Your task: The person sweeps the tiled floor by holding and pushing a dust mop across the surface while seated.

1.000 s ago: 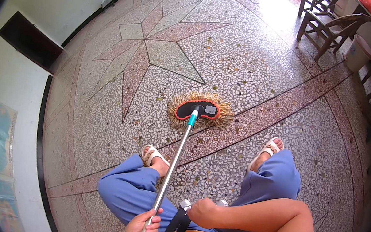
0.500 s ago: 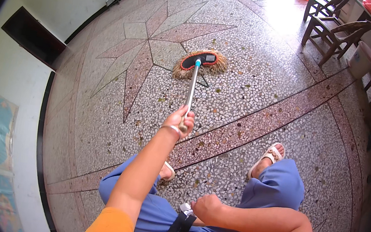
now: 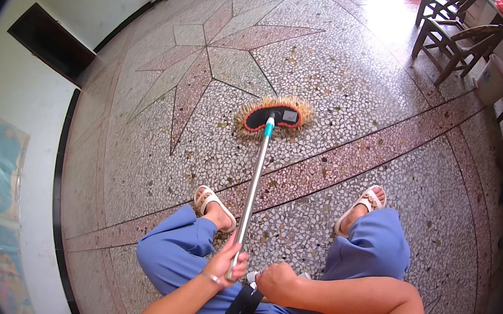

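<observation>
A small mop [image 3: 255, 183] reaches forward from me, its tan fringed head [image 3: 260, 117] flat on the speckled stone floor [image 3: 342, 150]. The head has a black top edged in red, joined by a teal collar to a silver handle. My left hand [image 3: 228, 261] is wrapped round the handle near its end, low in front of my left knee. Close to my waist, my right hand [image 3: 279, 283] is closed in a fist beside a small white piece and black straps [image 3: 242, 310]. What that fist holds, if anything, is hidden.
My feet in white sandals [image 3: 213, 206] stand apart on either side of the handle. Wooden chairs [image 3: 449, 51], a pale bucket [image 3: 495, 81] and a table are at the far right. A white wall with a dark doorway [image 3: 52, 42] runs along the left. Small specks dot the floor.
My left hand has drawn back toward my body, pulling the mop head nearer over the floor. My right hand has stayed at my waist.
</observation>
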Tool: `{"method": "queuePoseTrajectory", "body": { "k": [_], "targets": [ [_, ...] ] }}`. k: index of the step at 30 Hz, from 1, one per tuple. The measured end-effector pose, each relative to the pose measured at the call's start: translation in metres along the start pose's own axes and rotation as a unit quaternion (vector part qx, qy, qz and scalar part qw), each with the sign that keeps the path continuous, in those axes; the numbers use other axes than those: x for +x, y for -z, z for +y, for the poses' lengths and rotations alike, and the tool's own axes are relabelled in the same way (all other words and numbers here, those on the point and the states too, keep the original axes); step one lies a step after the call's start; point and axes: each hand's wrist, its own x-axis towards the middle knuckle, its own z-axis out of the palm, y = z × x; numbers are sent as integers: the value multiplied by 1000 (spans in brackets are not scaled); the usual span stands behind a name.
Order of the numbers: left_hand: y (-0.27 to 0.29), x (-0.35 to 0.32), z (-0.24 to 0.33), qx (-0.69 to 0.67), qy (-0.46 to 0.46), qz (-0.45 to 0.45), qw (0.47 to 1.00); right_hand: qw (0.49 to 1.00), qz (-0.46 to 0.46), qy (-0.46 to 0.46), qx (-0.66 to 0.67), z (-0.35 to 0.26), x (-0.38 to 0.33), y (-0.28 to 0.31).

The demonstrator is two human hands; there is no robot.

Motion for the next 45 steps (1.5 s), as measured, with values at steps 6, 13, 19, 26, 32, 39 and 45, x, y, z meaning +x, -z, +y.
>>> {"method": "queuePoseTrajectory", "body": {
  "k": [6, 13, 19, 26, 32, 39, 45],
  "targets": [
    [38, -157, -79, 1, 88, 37, 995, 999, -34, 41, -6, -8, -12, -20],
    [15, -162, -87, 24, 92, 73, 993, 996, -63, 64, -17, -20, -37, -46],
    [-10, -13, -75, 54, 5, -13, 998, 997, -72, 34, -15, -20, -44, -90],
    [-49, 60, -91, 22, -71, -7, 997, 993, -106, 40, -33, -33, -51, -107],
    [-3, -29, -144, -38, -30, -28, 998, 989, -134, 56, -22, -20, -59, -134],
    [35, -235, -231, -100, 96, 14, 990, 988, -125, 92, -1, -19, -81, -122],
    [-12, -250, -216, -81, 84, 63, 991, 996, -40, 75, -16, -28, -70, -109]
  ]
}}
